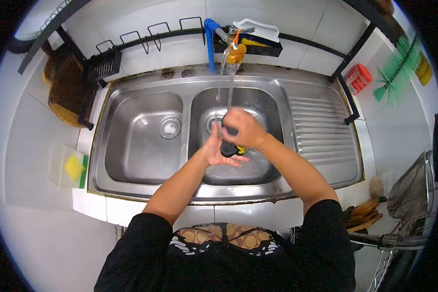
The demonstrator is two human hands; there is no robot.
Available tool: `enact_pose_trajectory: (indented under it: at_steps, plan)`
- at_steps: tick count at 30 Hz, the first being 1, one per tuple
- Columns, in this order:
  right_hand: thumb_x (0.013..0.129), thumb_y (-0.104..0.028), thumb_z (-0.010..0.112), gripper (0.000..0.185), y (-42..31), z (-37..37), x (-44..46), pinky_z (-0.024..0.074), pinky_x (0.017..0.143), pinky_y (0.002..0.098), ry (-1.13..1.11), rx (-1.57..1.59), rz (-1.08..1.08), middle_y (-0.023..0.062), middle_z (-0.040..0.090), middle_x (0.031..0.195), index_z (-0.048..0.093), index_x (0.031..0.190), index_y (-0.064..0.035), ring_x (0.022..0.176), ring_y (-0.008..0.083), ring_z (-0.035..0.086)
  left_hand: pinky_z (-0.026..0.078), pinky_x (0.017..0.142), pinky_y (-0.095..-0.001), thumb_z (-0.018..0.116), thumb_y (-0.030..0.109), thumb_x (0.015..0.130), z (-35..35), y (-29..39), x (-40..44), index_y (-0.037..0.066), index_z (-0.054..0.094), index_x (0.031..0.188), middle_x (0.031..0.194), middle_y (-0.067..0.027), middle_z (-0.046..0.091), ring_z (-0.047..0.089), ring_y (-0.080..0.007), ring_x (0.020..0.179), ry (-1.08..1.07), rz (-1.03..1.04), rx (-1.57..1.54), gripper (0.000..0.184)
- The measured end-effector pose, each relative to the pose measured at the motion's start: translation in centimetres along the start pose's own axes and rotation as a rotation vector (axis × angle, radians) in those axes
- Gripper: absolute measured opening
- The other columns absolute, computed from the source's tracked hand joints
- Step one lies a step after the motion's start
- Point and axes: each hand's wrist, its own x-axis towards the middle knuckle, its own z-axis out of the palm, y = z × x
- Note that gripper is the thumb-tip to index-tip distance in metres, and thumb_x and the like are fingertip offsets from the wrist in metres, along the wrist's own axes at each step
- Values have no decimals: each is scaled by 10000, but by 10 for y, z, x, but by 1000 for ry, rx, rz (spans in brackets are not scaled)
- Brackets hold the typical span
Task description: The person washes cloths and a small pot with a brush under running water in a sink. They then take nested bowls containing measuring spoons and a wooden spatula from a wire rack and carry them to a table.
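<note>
In the right basin of the steel sink (195,121), my two hands are close together under running water. My left hand (213,152) is open, palm up, its thumb raised and fingers stretched out. Against its palm lies a small black-and-yellow object (230,150), whose kind I cannot make out. My right hand (244,129) is closed like a fist just above, and a dark part of the object appears to run up into it. Motion blurs the right fingers. Water falls from the faucet (222,34) behind the hands.
An orange object (236,54) hangs at the faucet. The ribbed drainboard (321,126) is to the right. A black rack (151,36) spans the back. A green brush (399,68) and red-lidded jar (358,79) stand right; a yellow sponge (74,168) is left.
</note>
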Motion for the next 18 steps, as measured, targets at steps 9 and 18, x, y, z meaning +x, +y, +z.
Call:
enact_pose_trajectory:
  at_steps: [9, 18]
  plan:
    - [570, -36, 699, 183, -36, -3, 2, 470, 758, 376, -8, 67, -253, 88, 565, 897, 552, 678, -57, 900, 293, 556, 485, 779, -374, 498, 475, 809, -5, 9, 26, 102, 549, 986, 955, -78, 580, 575, -225, 915, 355, 466, -206, 416]
    - [586, 21, 672, 136, -43, 22, -11, 488, 745, 367, 186, 129, 2, 73, 600, 816, 554, 632, -27, 871, 289, 591, 356, 851, -623, 330, 712, 758, 15, -48, -3, 180, 329, 1299, 1384, -108, 263, 381, -416, 1178, 138, 30, -259, 759]
